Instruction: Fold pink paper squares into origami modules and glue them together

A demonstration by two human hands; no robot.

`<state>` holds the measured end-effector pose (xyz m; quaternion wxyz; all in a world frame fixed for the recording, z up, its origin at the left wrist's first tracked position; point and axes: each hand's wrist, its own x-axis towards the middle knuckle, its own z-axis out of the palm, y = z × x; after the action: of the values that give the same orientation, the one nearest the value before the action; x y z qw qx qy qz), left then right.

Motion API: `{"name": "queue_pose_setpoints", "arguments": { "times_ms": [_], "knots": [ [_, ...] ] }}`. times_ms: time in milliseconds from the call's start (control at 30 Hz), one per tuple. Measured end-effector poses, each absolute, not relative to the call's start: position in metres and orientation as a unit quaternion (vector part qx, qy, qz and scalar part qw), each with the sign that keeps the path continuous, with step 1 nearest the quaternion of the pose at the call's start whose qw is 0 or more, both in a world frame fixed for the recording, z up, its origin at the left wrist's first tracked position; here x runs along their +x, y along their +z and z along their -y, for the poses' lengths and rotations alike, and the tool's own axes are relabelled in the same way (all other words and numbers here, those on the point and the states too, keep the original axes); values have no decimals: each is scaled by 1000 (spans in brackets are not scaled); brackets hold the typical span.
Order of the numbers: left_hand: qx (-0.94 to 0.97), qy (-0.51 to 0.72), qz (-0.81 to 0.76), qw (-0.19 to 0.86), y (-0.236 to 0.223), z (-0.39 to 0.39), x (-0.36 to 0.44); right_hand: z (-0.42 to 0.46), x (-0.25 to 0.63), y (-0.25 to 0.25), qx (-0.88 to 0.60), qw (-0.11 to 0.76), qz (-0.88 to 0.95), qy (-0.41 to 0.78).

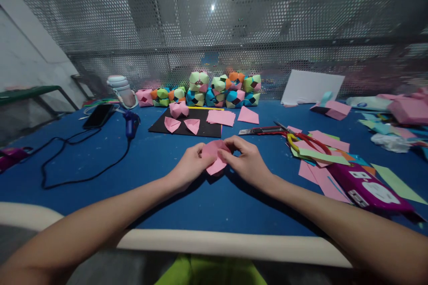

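Observation:
Between my two hands is a folded pink paper piece, held just above the blue table near its front middle. My left hand grips its left side, thumb on the near face. On the right side my right hand pinches the paper between thumb and fingers. Beyond the hands, a black board carries two pink folded pieces, a pink paper shape and a stack of flat pink paper. Another pink sheet lies just right of the board.
Coloured folded-paper balls stand stacked at the back. On the right lie scissors, a cutter, paper scraps and a purple power strip. A glue gun, its cable, a phone and a bottle occupy the left.

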<state>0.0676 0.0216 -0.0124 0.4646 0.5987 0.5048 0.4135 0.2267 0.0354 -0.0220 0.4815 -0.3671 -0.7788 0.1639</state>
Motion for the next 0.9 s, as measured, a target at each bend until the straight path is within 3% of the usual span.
{"name": "queue_pose_setpoints", "arguments": {
  "times_ms": [267, 500, 733, 900],
  "knots": [
    [521, 452, -436, 578, -9, -21, 70, -35, 228, -24, -301, 488, 806, 146],
    [541, 474, -443, 534, -13, -25, 67, -37, 230, -30, -257, 478, 828, 144],
    [517, 474, -417, 578, -14, -26, 66, -37, 231, -29, -275, 465, 831, 131],
    [584, 453, -449, 502, -11, -25, 65, -34, 229, -27, -293, 458, 826, 147]
  ]
}}
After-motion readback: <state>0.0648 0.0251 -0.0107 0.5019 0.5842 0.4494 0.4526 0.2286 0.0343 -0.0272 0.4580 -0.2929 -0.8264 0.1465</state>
